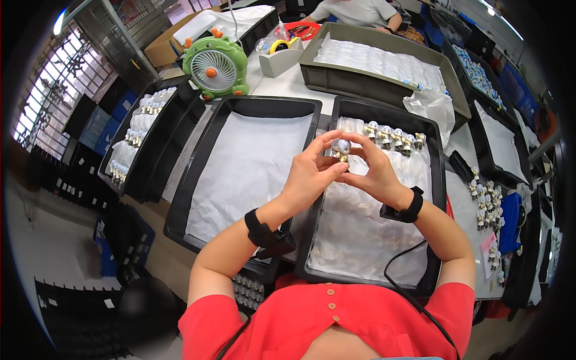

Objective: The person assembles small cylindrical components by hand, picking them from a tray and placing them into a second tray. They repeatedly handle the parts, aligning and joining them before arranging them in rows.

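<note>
Figure [342,147] (small, pale shiny round head, gold-ish body) is up in the air over the R tray [437,180], near its far-L corner, head up, approx. upright. Prob. light, a fingertip load. Looks stiff, hard plastic or similar, so it shouldn't squash; the gloss suggests a slippery head, esp. w/ damp fingers. Finish likely scratches easily, and any small bits sticking out could snap (too small to make out here). Best hold, I'd say: thumb + index around the body just below the head, or head top and base btwn fingertips; light pinch, no twisting.

L hand [312,171]: fingers curled, thumb and index nearly closed, tips on the figure's L side and base. R hand [377,171]: curved likewise, index up by the head, thumb low near the base; more of a loose ring than a fist. Both grip the one figure, tips close together; can't tell which takes most of the wt.

More figures [397,139] of the same sort lie in a row along the R tray's far edge, toward its far-R corner, on a quilted white liner [372,240]. L tray [264,102] sits just beside, lined w/ white paper [252,156]; green fan [213,67] on the bench [257,84] past its far edge.
</note>
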Demonstrator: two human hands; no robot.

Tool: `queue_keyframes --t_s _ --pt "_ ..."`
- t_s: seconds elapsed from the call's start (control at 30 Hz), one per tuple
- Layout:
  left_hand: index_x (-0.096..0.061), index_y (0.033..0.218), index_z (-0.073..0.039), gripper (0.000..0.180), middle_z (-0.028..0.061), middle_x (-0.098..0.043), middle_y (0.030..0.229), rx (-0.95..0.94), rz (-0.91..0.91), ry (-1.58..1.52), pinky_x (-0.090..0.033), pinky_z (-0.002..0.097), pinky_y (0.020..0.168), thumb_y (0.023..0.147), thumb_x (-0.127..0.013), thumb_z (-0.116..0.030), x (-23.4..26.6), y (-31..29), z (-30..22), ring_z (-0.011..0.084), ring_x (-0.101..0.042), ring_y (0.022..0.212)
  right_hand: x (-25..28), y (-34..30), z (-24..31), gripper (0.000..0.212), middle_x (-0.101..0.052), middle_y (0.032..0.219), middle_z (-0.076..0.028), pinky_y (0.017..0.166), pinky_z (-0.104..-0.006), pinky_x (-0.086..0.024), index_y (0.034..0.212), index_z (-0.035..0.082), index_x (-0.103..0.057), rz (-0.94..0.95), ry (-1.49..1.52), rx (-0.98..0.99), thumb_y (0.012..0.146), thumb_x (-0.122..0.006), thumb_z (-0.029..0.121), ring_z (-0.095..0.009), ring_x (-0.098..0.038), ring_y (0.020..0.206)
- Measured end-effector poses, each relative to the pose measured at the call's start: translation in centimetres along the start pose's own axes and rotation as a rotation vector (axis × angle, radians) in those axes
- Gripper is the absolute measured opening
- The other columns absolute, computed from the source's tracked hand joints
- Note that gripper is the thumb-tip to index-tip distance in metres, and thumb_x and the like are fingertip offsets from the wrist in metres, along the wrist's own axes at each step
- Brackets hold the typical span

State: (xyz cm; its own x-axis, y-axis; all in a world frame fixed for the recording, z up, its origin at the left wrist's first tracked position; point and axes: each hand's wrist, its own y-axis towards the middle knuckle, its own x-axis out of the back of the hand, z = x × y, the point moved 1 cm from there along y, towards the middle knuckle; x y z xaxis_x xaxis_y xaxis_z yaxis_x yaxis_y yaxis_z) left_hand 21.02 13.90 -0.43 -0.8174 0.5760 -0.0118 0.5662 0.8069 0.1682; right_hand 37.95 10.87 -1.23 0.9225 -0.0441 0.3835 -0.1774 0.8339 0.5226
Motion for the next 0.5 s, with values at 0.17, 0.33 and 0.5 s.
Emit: queue_keyframes --t_s 0.17,0.33,0.5 --pt "-0.041 0.131 -0.002 0.05 0.0124 -0.051 0.119 0.042 0.009 0.017 -0.052 0.0255 0.08 0.086 -0.062 -0.002 0.1 0.4 0.6 0.0139 -0.06 0.099 -0.3 -0.7 -1.4 0.07 -0.054 0.122 -0.011 0.09 -0.0339 -0.05 0.129 0.006 -0.044 -0.009 -0.016 0.009 0.069 -0.08 0.007 -0.023 -0.062 0.102" --pt "-0.042 0.123 -0.002 0.04 0.0095 -0.055 0.114 0.099 -0.032 -0.149 -0.05 0.0246 0.083 0.087 -0.06 0.0 0.7 -0.1 1.5 0.0134 -0.058 0.102 -0.8 -1.4 -1.9 0.077 -0.051 0.128 -0.012 0.09 -0.0347 -0.049 0.133 0.007 -0.038 0.02 0.065 -0.008 0.068 -0.078 0.004 -0.025 -0.062 0.103" --pt "-0.043 0.119 -0.003 0.036 0.0086 -0.055 0.113 0.077 -0.024 -0.123 -0.05 0.0252 0.084 0.087 -0.059 0.002 0.5 -0.5 1.6 0.0135 -0.058 0.103 -0.7 -1.6 -2.2 0.076 -0.05 0.128 -0.012 0.087 -0.0352 -0.05 0.133 0.009 -0.039 0.064 0.023 -0.025 0.068 -0.078 0.005 -0.026 -0.062 0.103"
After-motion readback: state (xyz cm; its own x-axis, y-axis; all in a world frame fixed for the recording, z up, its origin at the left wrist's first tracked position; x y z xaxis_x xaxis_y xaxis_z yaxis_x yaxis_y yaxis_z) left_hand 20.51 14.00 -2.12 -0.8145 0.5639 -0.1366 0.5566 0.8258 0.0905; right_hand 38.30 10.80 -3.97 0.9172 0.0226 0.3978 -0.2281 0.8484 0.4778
